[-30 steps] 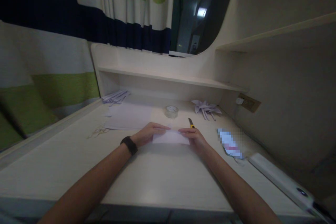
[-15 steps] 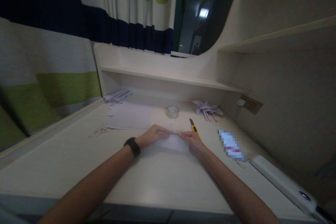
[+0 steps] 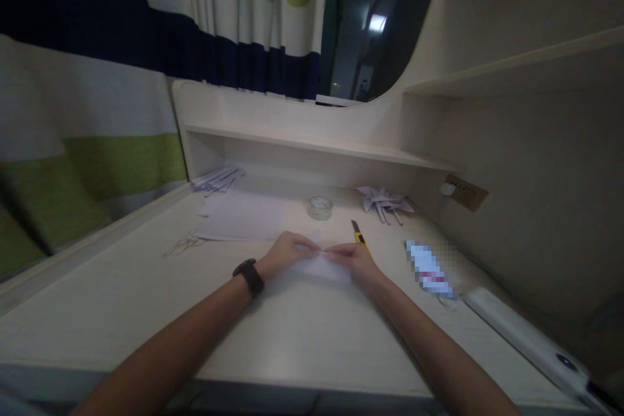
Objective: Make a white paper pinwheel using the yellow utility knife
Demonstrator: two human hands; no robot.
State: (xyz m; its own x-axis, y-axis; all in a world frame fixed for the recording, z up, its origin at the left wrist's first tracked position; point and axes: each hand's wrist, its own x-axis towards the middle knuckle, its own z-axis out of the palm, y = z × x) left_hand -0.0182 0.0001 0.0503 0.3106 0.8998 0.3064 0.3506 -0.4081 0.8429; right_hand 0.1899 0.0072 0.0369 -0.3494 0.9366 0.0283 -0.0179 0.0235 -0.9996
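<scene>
A white sheet of paper is between my hands at the middle of the desk. My left hand, below a black wristwatch, pinches its upper edge. From the other side my right hand grips the same edge, and the fingertips of both hands nearly meet. Just past my right hand lies a yellow utility knife with its blade out. A roll of clear tape rests on the desk beyond the paper.
Flat white sheets lie at the back left, near rolled paper sticks and tan loops. Folded paper pinwheels sit at the back right. A blurred-out phone-like object and a long white bar line the right side.
Both hands keep hold of the paper at the same place. The left hand's fingertips have shifted slightly along the edge, and the left wrist has moved a little to the right.
</scene>
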